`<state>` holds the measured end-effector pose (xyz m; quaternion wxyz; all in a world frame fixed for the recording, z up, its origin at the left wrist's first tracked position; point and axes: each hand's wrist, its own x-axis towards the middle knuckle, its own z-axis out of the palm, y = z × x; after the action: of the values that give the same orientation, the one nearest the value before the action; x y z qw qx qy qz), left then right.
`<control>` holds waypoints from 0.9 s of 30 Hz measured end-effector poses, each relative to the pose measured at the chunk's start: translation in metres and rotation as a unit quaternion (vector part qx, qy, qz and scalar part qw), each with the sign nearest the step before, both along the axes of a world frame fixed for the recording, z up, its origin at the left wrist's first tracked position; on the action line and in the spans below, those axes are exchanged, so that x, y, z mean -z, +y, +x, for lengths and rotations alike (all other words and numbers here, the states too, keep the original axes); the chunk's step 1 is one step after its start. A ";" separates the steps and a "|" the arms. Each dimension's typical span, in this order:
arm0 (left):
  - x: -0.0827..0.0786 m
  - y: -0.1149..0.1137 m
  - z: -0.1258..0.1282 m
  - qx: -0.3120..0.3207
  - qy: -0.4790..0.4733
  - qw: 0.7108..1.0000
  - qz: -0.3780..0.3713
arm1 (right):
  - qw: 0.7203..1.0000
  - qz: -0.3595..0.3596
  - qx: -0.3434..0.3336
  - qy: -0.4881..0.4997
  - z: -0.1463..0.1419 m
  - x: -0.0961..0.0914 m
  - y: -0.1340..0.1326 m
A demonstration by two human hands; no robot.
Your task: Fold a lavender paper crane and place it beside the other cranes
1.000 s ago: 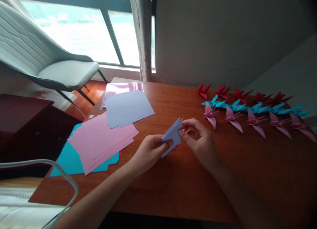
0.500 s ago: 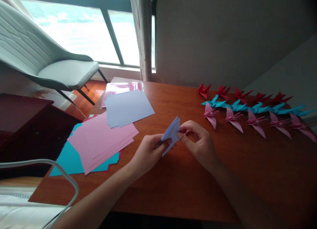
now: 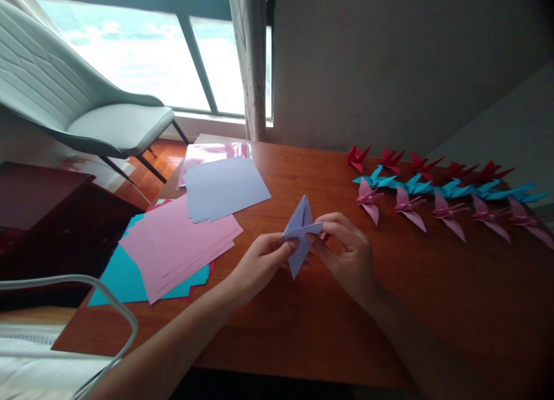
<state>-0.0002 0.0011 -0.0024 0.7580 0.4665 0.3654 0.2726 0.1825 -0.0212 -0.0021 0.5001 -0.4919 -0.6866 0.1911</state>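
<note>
Both hands hold a partly folded lavender paper [image 3: 300,232] just above the brown wooden table [image 3: 303,325]. My left hand [image 3: 259,262] pinches its left edge with thumb and fingers. My right hand [image 3: 348,255] pinches its right side, fingers curled. The paper now stands as an upright pointed shape with a flap spread sideways and a tip hanging down.
Stacks of flat sheets lie to the left: lavender [image 3: 225,187], pink [image 3: 182,244], blue [image 3: 121,281]. Rows of finished folded cranes, red [image 3: 392,157], blue [image 3: 413,185] and pink [image 3: 409,208], line the right back. A grey chair [image 3: 86,111] stands by the window.
The folded paper has opened from a flat tilted packet into an upright pointed shape. Both hands shifted slightly around it and kept their grip.
</note>
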 end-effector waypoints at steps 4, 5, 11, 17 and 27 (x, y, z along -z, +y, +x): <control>0.002 0.001 -0.001 -0.009 -0.018 0.999 -0.040 | 0.999 0.038 -0.031 -0.020 0.000 -0.001 -0.001; 0.002 0.001 -0.001 -0.015 -0.026 0.998 -0.049 | 0.997 0.050 -0.043 -0.030 -0.001 -0.001 -0.001; 0.002 0.002 -0.001 -0.071 -0.049 0.990 -0.109 | 0.989 0.076 -0.098 -0.086 -0.003 0.002 -0.001; -0.002 0.003 -0.001 -0.095 -0.078 0.984 -0.129 | 0.986 0.077 -0.107 -0.097 -0.002 0.004 -0.003; 0.006 0.003 -0.002 -0.090 -0.054 0.991 -0.085 | 0.993 0.065 -0.080 -0.053 -0.002 -0.004 -0.005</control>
<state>-0.0018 0.0037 -0.0081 0.7863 0.3498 0.3860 0.3323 0.1808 -0.0263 0.0019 0.4771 -0.4113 -0.7602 0.1589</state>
